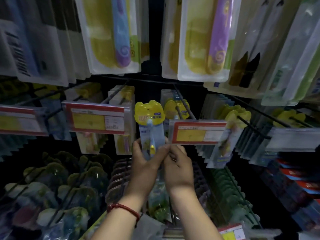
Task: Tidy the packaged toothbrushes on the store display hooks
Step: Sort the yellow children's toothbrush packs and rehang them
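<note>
A packaged toothbrush [150,121] with a yellow animal-shaped card top and a pale blue body stands upright at the centre of the display. My left hand [145,163] grips its lower part from the left. My right hand [178,168] pinches its lower right edge, fingers curled. The pack sits just left of a black hook [183,104] that carries several like packs [174,108]. Whether the pack hangs on a hook I cannot tell.
Price tags [97,119] [197,132] hang on hook ends either side of the pack. Larger yellow toothbrush packs [110,33] [206,37] hang overhead. Rows of hooks with packs [72,186] fill the lower shelf; another yellow-topped pack [232,132] hangs tilted at right.
</note>
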`<state>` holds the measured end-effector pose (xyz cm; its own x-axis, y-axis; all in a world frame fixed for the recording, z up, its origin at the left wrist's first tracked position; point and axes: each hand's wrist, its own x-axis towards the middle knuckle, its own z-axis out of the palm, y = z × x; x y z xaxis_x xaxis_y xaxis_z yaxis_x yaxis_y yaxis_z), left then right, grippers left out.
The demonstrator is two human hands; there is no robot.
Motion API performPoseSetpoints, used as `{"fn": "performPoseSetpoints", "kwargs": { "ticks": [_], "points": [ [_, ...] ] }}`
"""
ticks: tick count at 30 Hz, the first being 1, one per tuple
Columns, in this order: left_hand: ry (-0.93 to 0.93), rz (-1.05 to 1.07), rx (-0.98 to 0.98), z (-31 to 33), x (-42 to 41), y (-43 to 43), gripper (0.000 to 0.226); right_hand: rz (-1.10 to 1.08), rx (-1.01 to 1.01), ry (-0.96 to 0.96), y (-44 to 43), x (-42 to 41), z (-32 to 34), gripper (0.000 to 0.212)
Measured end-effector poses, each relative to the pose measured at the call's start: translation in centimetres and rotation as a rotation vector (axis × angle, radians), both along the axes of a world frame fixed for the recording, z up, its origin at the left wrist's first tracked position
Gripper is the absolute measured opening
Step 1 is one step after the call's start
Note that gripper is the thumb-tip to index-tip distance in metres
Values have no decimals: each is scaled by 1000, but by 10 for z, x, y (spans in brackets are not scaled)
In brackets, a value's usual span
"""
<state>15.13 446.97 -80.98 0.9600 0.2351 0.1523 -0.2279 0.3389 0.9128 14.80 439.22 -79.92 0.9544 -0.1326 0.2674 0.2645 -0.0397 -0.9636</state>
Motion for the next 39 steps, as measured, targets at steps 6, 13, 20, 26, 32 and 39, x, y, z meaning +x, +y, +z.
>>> {"fn": "performPoseSetpoints", "kwargs": {
  "ticks": [6,13,20,26,32,39],
  "points": [
    [67,38,-78,5,10,-1,36,40,65,76,-4,7,-1,25],
    [60,92,44,9,13,10,18,-264,234,26,-33,8,8,14],
    [-15,-91,124,11,12,9,63,-83,171,81,-34,14,5,42],
    [-18,-188,95,7,11,0,43,31,127,163,-24,15,1,31],
    [-27,-199,63,18,-6,-3,29,-48,75,115,-24,5,1,28],
    [50,-236,27,18,-41,-8,35,-99,240,235,-21,-19,7,47]
  ]
}}
